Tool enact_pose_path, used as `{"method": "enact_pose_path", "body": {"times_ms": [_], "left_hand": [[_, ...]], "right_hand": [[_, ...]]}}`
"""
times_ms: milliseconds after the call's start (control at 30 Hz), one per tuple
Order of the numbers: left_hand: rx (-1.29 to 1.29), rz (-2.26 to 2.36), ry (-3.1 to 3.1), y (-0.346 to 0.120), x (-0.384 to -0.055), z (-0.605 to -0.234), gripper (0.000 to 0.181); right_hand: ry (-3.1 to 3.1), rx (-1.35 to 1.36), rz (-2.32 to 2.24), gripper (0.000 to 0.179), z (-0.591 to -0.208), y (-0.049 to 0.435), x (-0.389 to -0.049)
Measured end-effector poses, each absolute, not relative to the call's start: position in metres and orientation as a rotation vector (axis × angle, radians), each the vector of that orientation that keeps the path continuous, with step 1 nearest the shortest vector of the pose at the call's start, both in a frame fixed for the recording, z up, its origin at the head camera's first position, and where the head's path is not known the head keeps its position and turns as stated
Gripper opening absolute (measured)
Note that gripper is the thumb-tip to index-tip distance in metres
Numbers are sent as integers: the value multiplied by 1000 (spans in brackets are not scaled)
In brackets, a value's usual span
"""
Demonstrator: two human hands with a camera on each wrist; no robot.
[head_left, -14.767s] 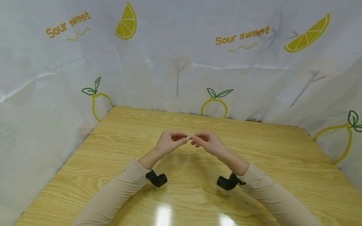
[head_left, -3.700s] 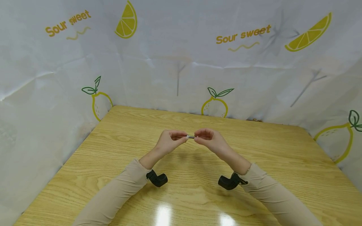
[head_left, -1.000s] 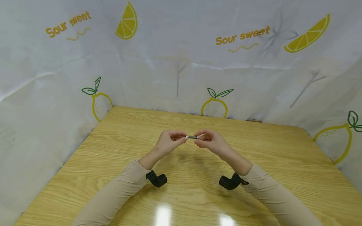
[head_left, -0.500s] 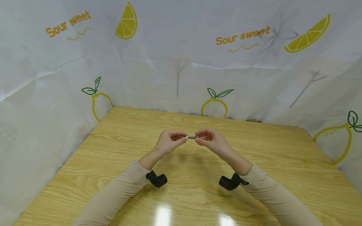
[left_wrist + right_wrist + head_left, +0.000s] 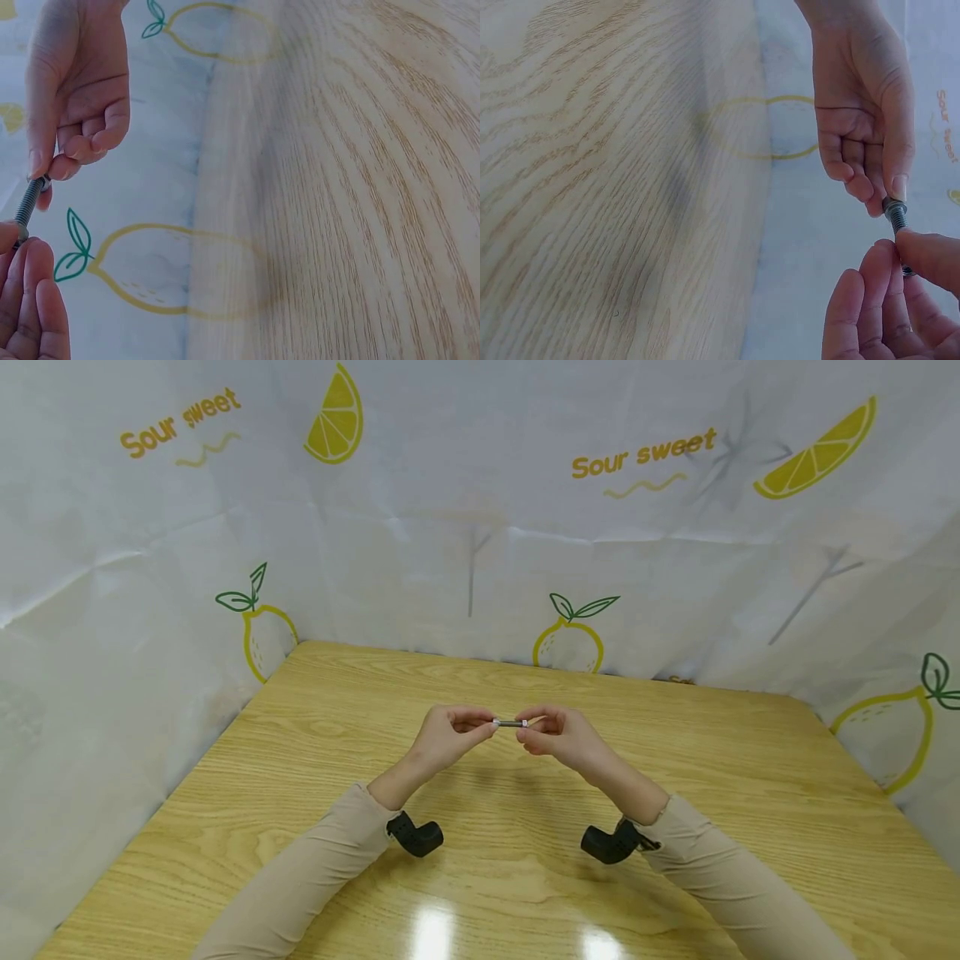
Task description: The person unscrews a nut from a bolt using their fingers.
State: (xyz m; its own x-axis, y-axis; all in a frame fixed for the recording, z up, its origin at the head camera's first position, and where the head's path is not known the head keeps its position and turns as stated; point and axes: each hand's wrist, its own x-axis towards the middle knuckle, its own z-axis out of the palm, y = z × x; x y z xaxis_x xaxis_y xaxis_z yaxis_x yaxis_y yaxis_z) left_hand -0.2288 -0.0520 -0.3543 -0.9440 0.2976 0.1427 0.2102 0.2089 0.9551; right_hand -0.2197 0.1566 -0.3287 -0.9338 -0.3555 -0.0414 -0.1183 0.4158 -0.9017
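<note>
A small threaded metal bolt [image 5: 510, 723] lies level in the air between both hands, above the table. My left hand [image 5: 446, 739] pinches its left end between thumb and fingertips, covering part of that end. Around the other end, the thumb and fingertips of my right hand [image 5: 558, 737] pinch a small nut-like piece [image 5: 525, 723]. In the left wrist view, bare thread of the bolt [image 5: 27, 204] shows between the two hands. The right wrist view shows a wider round piece on the bolt [image 5: 898, 217] at my left fingertips; whether it is the head cannot be told.
The wood-grain table [image 5: 300, 727] spreads beneath both hands. A white cloth with lemon prints [image 5: 420, 577] hangs behind it and along the sides. A black wrist camera mount [image 5: 416, 835] sits on the left wrist, another black mount [image 5: 609, 843] on the right.
Since the oldest frame, my right hand has shifted right, and more of the bolt shows between the hands. Over the last second its fingers have moved slightly about the end piece. My left hand stays put.
</note>
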Motion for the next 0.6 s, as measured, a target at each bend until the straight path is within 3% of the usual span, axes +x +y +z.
{"method": "enact_pose_path", "body": {"times_ms": [600], "left_hand": [[476,1871,2375,-51,-228,-353,24]], "right_hand": [[2434,-447,-1573,35,-327,156,-216]]}}
